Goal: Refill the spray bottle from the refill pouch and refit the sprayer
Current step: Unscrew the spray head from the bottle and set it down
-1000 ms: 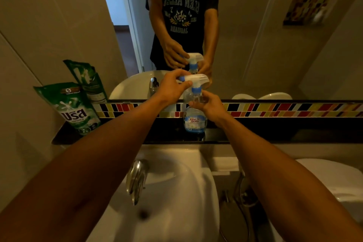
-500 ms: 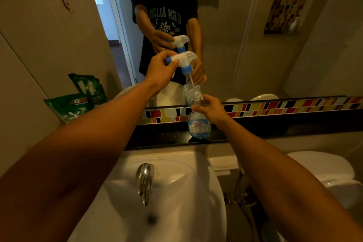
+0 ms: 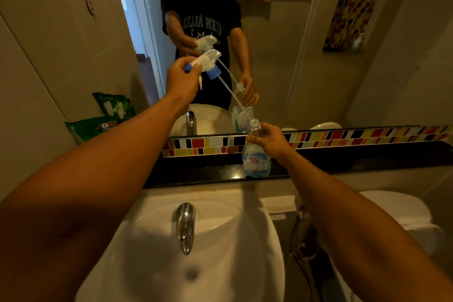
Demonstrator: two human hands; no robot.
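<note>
A clear spray bottle [image 3: 256, 162] with a blue label stands on the black shelf [image 3: 343, 163] under the mirror. My right hand [image 3: 270, 141] grips its neck and shoulder. My left hand [image 3: 182, 81] holds the white and blue sprayer [image 3: 208, 60] up and to the left of the bottle, tilted. Its thin dip tube [image 3: 232, 94] slants down to the bottle's open mouth, the tip just at the opening. The green refill pouch [image 3: 98, 126] leans against the left wall at the shelf's end, partly hidden by my left forearm.
A white sink [image 3: 220, 252] with a chrome tap [image 3: 185, 225] lies below the shelf. A toilet [image 3: 397, 211] stands to the right, a hose beside it. The mirror [image 3: 294, 56] reflects the person, the sprayer and a towel rail. A coloured tile strip [image 3: 343, 136] runs behind the shelf.
My left hand has lifted the sprayer off the bottle, up and to the left, drawing the dip tube almost fully out. The right hand stays on the bottle.
</note>
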